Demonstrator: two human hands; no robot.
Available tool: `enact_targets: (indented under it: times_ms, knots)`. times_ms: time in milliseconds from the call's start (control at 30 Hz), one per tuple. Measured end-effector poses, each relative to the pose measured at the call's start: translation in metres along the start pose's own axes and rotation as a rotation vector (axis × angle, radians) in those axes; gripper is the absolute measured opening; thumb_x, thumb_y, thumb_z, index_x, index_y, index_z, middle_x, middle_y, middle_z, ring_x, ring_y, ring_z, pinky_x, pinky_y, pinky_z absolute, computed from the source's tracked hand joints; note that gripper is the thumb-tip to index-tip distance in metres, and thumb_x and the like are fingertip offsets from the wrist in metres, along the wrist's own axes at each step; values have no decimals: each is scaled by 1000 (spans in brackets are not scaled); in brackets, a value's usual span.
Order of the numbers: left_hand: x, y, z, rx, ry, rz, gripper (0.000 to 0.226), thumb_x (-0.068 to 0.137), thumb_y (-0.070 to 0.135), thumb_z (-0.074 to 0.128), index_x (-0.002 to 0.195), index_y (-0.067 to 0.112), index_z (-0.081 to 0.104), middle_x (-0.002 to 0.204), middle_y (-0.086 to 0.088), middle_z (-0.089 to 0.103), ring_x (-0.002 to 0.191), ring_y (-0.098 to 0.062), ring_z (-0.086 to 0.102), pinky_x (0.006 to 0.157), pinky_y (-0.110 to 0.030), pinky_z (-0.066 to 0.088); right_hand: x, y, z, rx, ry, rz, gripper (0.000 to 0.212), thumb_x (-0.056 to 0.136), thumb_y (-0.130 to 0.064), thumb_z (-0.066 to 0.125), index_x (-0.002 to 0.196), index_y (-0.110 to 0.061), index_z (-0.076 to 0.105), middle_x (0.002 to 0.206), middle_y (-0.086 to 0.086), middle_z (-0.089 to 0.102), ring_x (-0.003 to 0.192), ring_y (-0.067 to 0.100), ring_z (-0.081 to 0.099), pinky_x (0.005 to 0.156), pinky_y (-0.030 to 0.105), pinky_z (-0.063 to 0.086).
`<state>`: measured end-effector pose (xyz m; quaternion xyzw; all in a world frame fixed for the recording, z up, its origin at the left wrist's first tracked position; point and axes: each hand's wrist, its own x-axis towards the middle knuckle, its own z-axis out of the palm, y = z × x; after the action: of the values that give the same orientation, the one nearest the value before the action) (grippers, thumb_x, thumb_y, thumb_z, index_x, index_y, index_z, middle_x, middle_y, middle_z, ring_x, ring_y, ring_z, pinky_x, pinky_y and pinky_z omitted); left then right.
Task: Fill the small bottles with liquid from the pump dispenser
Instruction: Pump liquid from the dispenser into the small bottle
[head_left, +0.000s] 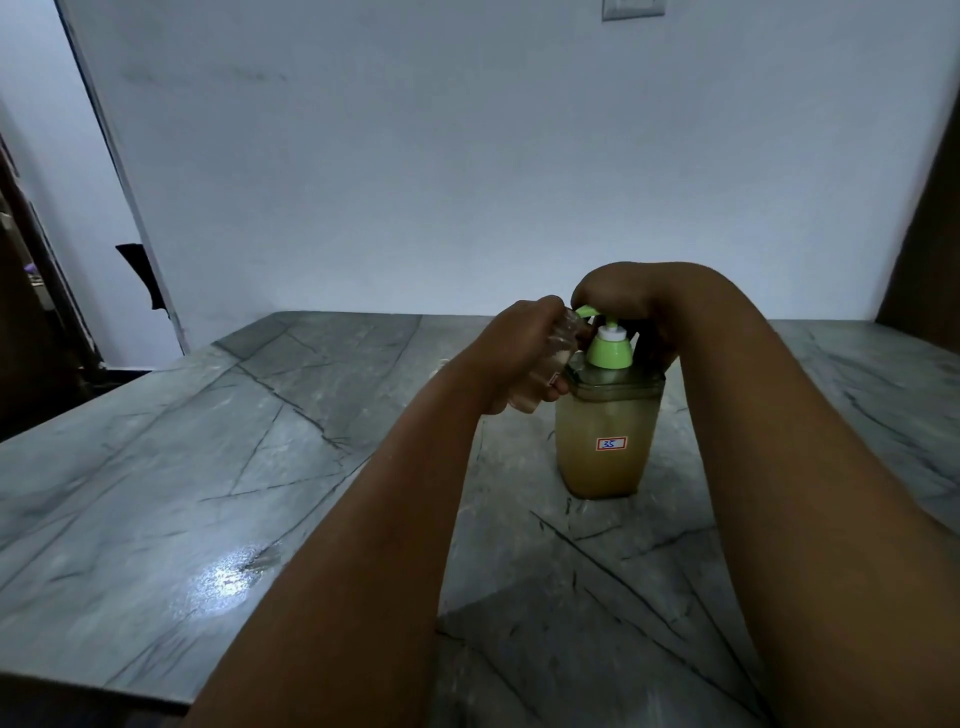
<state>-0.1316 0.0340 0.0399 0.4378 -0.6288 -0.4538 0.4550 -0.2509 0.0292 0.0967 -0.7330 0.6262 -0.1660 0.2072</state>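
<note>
A pump dispenser (605, 441) stands on the grey marble table (208, 467), right of centre. It holds yellowish liquid, has a green pump top and a small label reading 35. My right hand (618, 296) rests on top of the green pump head and covers most of it. My left hand (514, 348) holds a small clear bottle (556, 358) tilted, its mouth up against the green spout. The bottle's lower part is hidden by my fingers.
A pale wall runs behind the table, with a switch plate (632, 9) at the top. A dark doorway (31, 312) lies to the left and a dark panel to the far right. A wet glare patch (228, 577) shines on the tabletop.
</note>
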Motion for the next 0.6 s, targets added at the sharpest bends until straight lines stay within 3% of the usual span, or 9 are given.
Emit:
enact_targets:
  times_ms: [100, 167, 300, 433, 600]
  knots:
    - [1, -1, -1, 8, -2, 6, 32, 97, 19, 33, 79, 9, 57, 67, -14, 56, 43, -21, 53, 45, -22, 41, 3, 0, 0, 38, -20, 35, 26, 95, 0, 36, 70, -2, 43, 72, 16, 44, 54, 25, 42, 51, 26, 39]
    - [1, -1, -1, 14, 3, 6, 31, 98, 20, 33, 81, 9, 57, 63, -12, 56, 43, -20, 53, 44, -21, 41, 3, 4, -2, 125, -30, 77, 23, 97, -15, 39, 79, -2, 45, 74, 16, 47, 57, 26, 44, 56, 28, 40]
    - [0, -1, -1, 33, -15, 8, 31, 99, 22, 32, 83, 8, 55, 55, -6, 55, 43, -19, 53, 42, -20, 41, 5, 12, -9, 345, -122, 204, 41, 90, -43, 41, 82, -4, 47, 69, 12, 53, 61, 27, 49, 64, 32, 43]
    - [1, -2, -1, 39, -24, 10, 32, 99, 23, 31, 85, 7, 56, 50, -1, 55, 44, -19, 53, 44, -23, 41, 7, 14, -6, 337, -103, 169, 34, 90, -29, 43, 65, -6, 44, 63, 11, 48, 56, 24, 42, 60, 28, 39]
    - [1, -2, -1, 31, -17, -4, 32, 99, 24, 32, 88, 7, 57, 51, -2, 56, 45, -19, 54, 46, -22, 41, 9, 15, -4, 243, -59, 106, 21, 89, -19, 42, 71, -6, 43, 66, 13, 44, 57, 24, 40, 57, 30, 41]
